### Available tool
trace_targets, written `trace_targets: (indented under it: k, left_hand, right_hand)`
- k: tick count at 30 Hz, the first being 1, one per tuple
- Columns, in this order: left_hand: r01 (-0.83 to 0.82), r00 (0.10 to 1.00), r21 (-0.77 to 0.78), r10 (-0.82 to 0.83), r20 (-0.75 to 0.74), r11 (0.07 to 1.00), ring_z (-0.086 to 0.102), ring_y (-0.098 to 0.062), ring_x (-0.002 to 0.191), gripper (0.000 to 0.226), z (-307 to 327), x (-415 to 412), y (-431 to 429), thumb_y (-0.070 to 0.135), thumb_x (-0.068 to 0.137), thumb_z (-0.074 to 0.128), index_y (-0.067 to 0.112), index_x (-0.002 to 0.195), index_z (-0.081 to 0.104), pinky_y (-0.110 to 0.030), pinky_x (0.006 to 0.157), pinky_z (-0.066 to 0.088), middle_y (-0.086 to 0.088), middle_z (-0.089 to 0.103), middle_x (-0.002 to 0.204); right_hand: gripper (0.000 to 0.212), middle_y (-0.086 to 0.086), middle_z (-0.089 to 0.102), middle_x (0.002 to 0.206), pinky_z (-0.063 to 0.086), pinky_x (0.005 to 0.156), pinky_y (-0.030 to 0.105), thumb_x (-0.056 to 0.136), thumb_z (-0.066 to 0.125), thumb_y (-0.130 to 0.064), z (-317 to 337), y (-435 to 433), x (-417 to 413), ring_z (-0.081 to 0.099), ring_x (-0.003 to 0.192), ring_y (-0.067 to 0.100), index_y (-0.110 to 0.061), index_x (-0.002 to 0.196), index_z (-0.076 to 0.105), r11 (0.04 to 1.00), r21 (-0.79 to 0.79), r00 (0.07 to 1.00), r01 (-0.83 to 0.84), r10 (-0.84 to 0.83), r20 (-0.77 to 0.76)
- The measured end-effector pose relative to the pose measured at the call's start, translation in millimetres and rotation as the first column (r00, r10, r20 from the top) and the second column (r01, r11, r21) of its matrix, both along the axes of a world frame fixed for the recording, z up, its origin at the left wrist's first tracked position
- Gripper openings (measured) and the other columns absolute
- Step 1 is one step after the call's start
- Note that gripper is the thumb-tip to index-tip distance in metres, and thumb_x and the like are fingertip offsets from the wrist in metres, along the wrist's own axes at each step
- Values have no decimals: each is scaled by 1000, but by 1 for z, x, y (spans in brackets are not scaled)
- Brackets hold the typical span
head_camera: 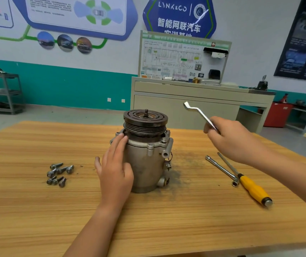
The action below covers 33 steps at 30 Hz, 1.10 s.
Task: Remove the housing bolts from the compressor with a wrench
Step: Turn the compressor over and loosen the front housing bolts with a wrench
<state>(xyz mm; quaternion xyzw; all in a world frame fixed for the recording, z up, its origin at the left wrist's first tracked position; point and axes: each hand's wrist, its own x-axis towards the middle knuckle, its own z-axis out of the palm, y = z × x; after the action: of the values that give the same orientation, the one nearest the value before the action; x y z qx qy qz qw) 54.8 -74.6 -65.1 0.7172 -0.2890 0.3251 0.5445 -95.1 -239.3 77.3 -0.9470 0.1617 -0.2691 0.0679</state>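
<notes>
At the middle of the wooden table (37,210) the compressor (144,164) is stood upright, pulley uppermost. Its side is steadied by the left hand (115,169), fingers laid flat and fairly straight against the flange. An offset ring wrench (196,112) is gripped by the right hand (231,140), raised clear of the pulley. Loose bolts (58,174) are heaped to the left. Bolt heads (150,145) are seen on the flange; the ring should be seated fully over one before force is applied, and the body held against turning.
</notes>
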Motion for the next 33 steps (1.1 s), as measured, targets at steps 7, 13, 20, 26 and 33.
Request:
trace_targets:
  k: [7,13,20,26,33]
  left_hand:
    - [55,998,-13,-55,-43,998,28,4,128,59,1,0,1,10,77,35,20,135,47,-59,112,10,21,32,140]
    - [154,984,-270,-122,130,951,17,2,138,44,41,-51,-26,34,97,31,21,138,32,-64,110,15,8,27,148]
    - [252,886,119,-278,370,960,37,-12,130,45,39,-78,-32,41,101,15,15,131,37,-53,113,13,-4,50,135]
    - [428,883,-95,-394,254,899,52,-5,76,30,34,-75,-16,20,94,39,4,81,61,-10,71,39,-1,59,79]
    - [611,778,-119,-622,-88,782,53,5,61,31,42,-71,-4,23,93,40,30,67,55,-6,58,36,18,59,64]
  right_hand:
    - [26,-4,36,39,27,33,19,81,63,-33,-3,37,-25,29,32,10,-12,71,53,742,607,953,-287,156,259]
    - [39,-9,33,37,26,35,14,79,66,-31,-8,53,-8,28,32,5,-16,55,39,778,556,953,-291,185,240]
    - [9,4,43,58,30,43,22,79,53,4,-27,58,9,36,46,9,11,84,56,745,628,974,-227,181,138]
    - [21,-11,31,31,19,32,13,74,47,-5,-44,71,11,24,27,5,-13,57,39,664,721,969,-198,241,45]
    - [42,-12,29,34,21,34,8,77,63,-20,-50,69,14,28,30,3,-21,51,30,731,639,961,-240,270,52]
